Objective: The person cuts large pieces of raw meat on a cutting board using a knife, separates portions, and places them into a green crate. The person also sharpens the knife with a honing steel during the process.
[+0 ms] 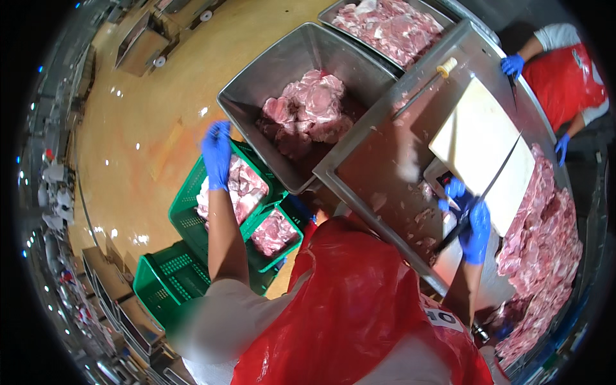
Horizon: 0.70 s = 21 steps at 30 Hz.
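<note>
My left hand (217,154), in a blue glove, is stretched out over the far rim of a green crate (186,197) holding pale pink meat (240,189). Its fingers bend away from view, and nothing shows in them. My right hand (476,232), gloved in blue too, is closed around a knife (503,168). The blade points up and away across a white cutting board (471,144), and the grip is mostly hidden by the fingers. Beside the board lies a heap of raw meat (539,237) along the right of the metal table (378,144).
A deep steel tub (247,90) with meat pieces stands left of the table; another meat-filled tub (388,29) is behind it. A sharpening steel (420,93) lies on the table. Across it, a co-worker's gloved hand (512,65) holds a knife. More green crates (168,276) stand near my left arm.
</note>
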{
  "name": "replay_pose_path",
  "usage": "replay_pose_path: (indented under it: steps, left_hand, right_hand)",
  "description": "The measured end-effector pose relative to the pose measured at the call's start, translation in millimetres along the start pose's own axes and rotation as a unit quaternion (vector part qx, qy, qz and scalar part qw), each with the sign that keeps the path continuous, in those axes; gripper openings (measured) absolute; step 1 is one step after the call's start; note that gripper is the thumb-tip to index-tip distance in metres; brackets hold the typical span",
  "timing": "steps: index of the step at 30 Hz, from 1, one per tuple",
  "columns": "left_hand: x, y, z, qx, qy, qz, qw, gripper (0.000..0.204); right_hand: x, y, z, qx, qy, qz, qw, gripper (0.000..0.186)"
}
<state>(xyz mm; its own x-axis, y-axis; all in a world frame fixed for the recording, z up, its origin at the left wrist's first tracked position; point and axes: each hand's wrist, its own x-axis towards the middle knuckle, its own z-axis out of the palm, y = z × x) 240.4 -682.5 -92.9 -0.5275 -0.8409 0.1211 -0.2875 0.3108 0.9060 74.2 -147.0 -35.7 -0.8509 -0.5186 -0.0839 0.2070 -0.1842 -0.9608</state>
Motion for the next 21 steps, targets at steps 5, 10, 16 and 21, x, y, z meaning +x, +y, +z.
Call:
replay_pose_path:
  steps: [5,10,16,21]
  left_hand:
    - [-95,50,143,0.027,-0.450,0.130,0.883,0.018]
    - [-247,166,285,-0.014,-0.714,0.279,0.642,0.021]
    - [-438,254,411,-0.116,-0.790,0.399,0.452,0.030]
    - [-573,266,592,-0.099,-0.698,0.454,0.546,0.059]
  right_hand:
    - [-150,40,-53,0.064,0.177,0.079,0.979,0.051]
    - [-207,33,-94,0.002,0.293,0.081,0.953,0.043]
    - [-313,66,-149,0.032,0.400,0.040,0.915,0.033]
    - [-390,92,-202,0.107,0.478,0.030,0.872,0.028]
